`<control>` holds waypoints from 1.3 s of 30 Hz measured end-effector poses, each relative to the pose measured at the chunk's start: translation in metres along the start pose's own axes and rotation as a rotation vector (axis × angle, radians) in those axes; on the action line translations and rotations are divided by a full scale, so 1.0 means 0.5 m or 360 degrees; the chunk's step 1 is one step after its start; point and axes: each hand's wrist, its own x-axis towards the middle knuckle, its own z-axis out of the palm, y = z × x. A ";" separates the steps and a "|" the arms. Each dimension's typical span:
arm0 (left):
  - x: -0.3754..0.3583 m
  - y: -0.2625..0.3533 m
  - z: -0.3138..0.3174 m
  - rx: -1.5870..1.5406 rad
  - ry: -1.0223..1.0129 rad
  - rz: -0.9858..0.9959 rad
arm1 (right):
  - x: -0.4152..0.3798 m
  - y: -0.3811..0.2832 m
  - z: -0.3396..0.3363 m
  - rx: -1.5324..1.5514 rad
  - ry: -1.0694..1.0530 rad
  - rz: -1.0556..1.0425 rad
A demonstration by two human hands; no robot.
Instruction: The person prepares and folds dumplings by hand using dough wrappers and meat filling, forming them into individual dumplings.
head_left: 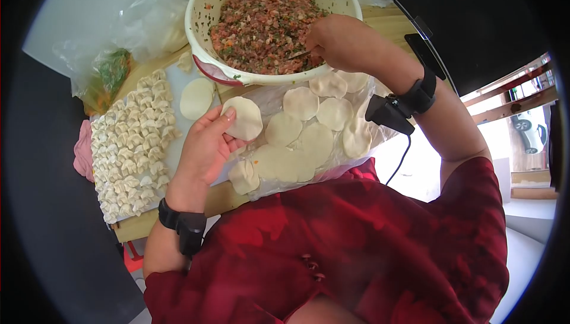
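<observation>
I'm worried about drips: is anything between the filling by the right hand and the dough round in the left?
Yes, the near rim of the bowl. The right hand and its utensil are at the filling inside; the left hand holds the dough round outside, so filling would probably need lifting over that rim.

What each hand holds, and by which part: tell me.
Left hand: a round, flat, pale dough wrapper, by its left edge. Right hand: a slim, metallic-looking utensil, by its upper end, grip mostly hidden.
</observation>
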 end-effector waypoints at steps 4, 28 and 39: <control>0.000 -0.009 0.013 -0.0004 -0.0054 -0.0063 | -0.004 -0.015 -0.017 -0.0167 -0.0038 0.0045; 0.009 0.006 0.095 -0.0260 -0.0107 -0.0008 | 0.006 0.013 -0.025 0.1113 -0.0265 0.0056; -0.016 0.040 0.116 -0.0341 -0.0259 -0.0021 | -0.005 0.034 -0.058 0.1671 -0.0306 0.0271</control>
